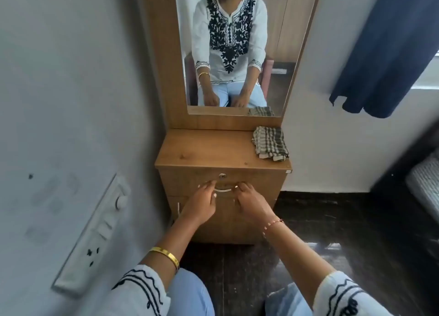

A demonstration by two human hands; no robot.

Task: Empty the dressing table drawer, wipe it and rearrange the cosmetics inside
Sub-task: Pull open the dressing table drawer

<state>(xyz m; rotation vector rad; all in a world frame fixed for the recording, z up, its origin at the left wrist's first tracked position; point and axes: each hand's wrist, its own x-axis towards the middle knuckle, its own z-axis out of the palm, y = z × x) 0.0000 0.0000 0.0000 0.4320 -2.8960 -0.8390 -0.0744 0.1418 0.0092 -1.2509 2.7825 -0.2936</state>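
Dressing table drawer closed, just under tabletop front edge. Left hand and right hand both curl fingers on silver drawer handle. Checked cloth folded at tabletop's right rear corner.

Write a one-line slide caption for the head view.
Both hands, left hand and right hand, grip the handle of the closed drawer; a checked cloth waits on top.

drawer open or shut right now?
Shut. The drawer front sits flush with the cabinet under the top, no gap showing. Left hand and right hand have fingers at the handle.
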